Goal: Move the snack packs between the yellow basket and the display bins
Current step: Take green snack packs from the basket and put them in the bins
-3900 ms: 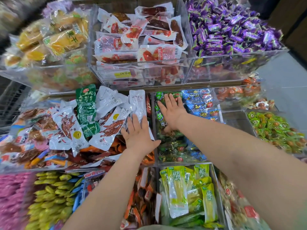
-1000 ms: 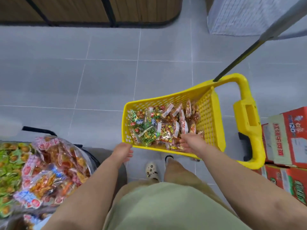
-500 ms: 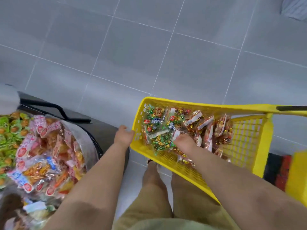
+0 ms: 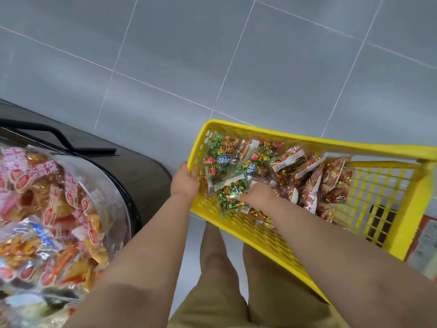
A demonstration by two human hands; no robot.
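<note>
The yellow basket (image 4: 307,143) stands on the grey floor to my right, tilted, with several snack packs inside: green ones (image 4: 218,155) on the left, red-gold ones (image 4: 328,183) on the right. My left hand (image 4: 184,183) grips the basket's near left corner, fingers curled over the rim. My right hand (image 4: 257,196) reaches into the basket and lies on a green candy pack (image 4: 228,196); its fingers are bent down into the pile, and whether they grasp the pack is hidden.
A clear display bin (image 4: 101,185) of red, white and orange snack packs sits at the left, on a dark rounded stand (image 4: 132,171). A red carton (image 4: 425,247) shows at the right edge. My legs are below the basket.
Earlier both hands were flat on the display bins; the view has turned to the basket. Over the last second my left hand went from hanging free to gripping the basket's corner.
</note>
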